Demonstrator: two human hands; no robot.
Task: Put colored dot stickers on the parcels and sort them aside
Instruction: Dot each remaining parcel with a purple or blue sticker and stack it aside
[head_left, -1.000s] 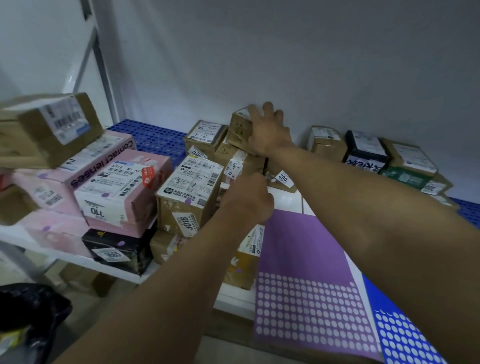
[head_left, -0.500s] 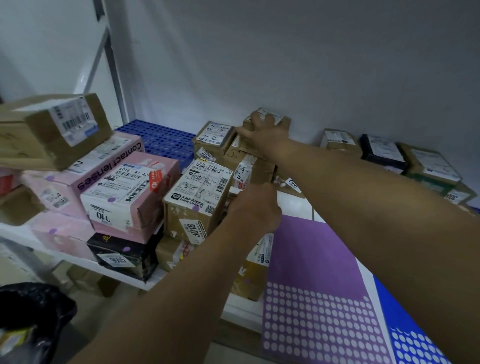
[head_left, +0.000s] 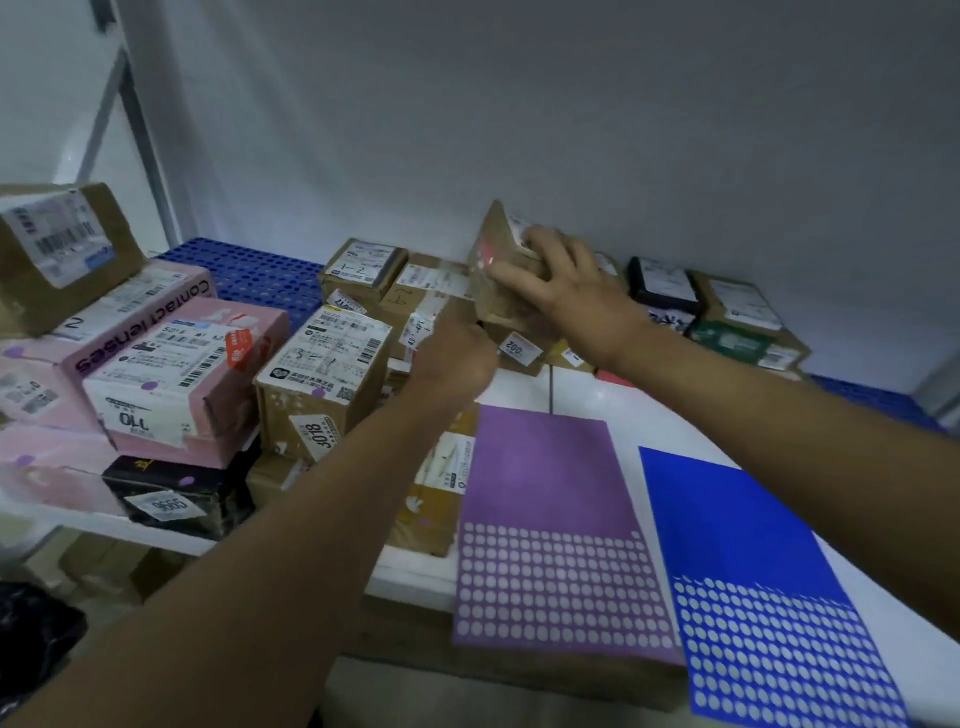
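My right hand (head_left: 566, 293) grips a small brown cardboard parcel (head_left: 498, 270), tilted up on edge above the pile at the back of the shelf. My left hand (head_left: 457, 353) hovers just below and left of it with fingers curled; what it pinches is hidden. A purple dot sticker sheet (head_left: 550, 525) and a blue dot sticker sheet (head_left: 748, 571) lie on the white shelf in front, each with its lower rows peeled off. Brown parcels (head_left: 322, 374) and pink boxes (head_left: 176, 374) carrying purple dots are stacked at the left.
More parcels, a black one (head_left: 662, 283) and a green one (head_left: 727, 340), line the wall at the right. A blue perforated mat (head_left: 249, 270) covers the shelf's back left. A metal upright (head_left: 150, 156) stands left. A black bag (head_left: 36, 634) sits below the shelf.
My right hand has lifted the small brown parcel off the pile and tipped it up on edge. My left hand stays close beneath it. The view shifted right, showing the blue sheet.
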